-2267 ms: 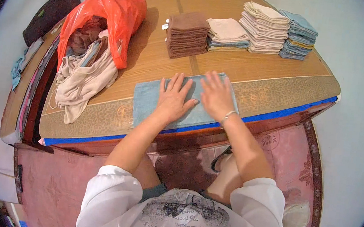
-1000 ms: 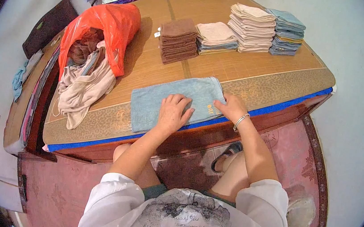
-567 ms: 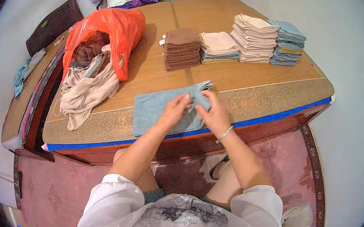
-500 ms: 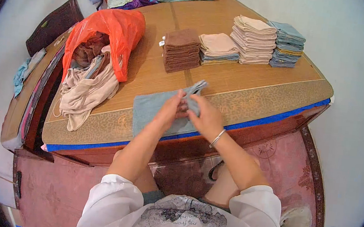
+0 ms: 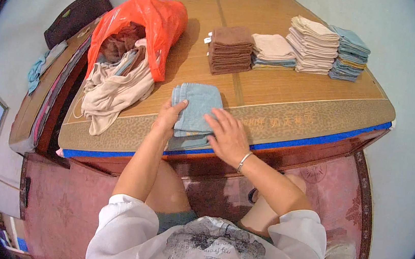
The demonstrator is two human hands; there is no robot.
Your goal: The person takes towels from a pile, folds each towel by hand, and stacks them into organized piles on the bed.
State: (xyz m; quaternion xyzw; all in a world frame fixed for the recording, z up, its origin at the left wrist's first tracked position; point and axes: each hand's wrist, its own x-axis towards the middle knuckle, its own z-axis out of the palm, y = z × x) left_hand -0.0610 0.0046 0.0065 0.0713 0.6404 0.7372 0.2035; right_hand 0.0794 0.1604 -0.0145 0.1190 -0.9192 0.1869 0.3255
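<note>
A light blue towel (image 5: 196, 103), folded over on itself into a narrower rectangle, lies at the near edge of the wooden bed mat (image 5: 283, 94). My left hand (image 5: 169, 116) rests flat on the towel's left edge. My right hand (image 5: 228, 134) presses flat on its right side, a bracelet on the wrist. Neither hand grips anything.
An orange plastic bag (image 5: 145, 27) holding clothes lies at the left, with a beige garment (image 5: 112, 90) spilling out. Behind stand stacks of folded towels: brown (image 5: 229, 50), cream (image 5: 273, 51), a taller beige one (image 5: 312, 44) and blue (image 5: 349, 53). Pillows lie at the far end.
The towel lay spread wide under my hands. My right hand lifted its right side and folded it over to the left, and both hands now press the narrower fold flat.
</note>
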